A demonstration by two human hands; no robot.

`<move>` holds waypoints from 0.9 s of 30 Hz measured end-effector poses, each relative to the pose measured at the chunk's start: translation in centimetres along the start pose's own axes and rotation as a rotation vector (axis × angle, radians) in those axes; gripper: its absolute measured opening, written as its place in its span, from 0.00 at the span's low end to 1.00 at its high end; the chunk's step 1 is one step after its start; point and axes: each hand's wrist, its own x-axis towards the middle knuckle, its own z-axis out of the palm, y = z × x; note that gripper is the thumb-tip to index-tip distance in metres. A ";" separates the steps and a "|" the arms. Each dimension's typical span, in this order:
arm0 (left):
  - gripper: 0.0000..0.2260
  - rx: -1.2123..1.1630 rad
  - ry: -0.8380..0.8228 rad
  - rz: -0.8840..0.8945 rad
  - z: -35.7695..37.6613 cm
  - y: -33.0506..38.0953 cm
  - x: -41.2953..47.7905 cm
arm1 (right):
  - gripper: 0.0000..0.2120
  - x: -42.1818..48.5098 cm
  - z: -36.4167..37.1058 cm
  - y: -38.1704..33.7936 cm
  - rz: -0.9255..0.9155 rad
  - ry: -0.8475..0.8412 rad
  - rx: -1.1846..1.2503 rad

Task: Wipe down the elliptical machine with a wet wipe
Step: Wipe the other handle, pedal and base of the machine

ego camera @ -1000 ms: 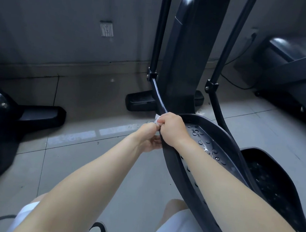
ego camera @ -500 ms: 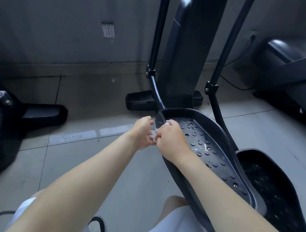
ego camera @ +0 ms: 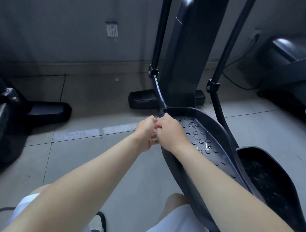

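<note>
Head view: the wet wipe (ego camera: 154,139) shows only as a pale sliver between the two hands, just beside the front-left rim of the near pedal (ego camera: 205,137). The left hand (ego camera: 144,131) and right hand (ego camera: 169,133) touch, fingers curled on the wipe. The elliptical machine (ego camera: 186,63) stands beyond on the tiled floor (ego camera: 92,166).

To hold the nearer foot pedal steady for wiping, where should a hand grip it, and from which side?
Probably the foot pedal by its raised left rim, from the floor side; the second pedal crowds its right.
</note>
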 end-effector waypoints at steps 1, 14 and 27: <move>0.13 0.017 0.011 0.007 0.2 -0.1 -0.2 | 0.14 -1.4 0.0 0.1 -0.028 0.009 0.005; 0.10 0.245 -0.040 0.169 0.7 -2.2 -1.5 | 0.15 -4.2 -0.8 0.7 0.045 0.311 0.498; 0.11 0.296 -0.016 0.232 2.4 -7.2 -1.2 | 0.15 -8.6 -0.5 1.6 0.153 0.167 0.498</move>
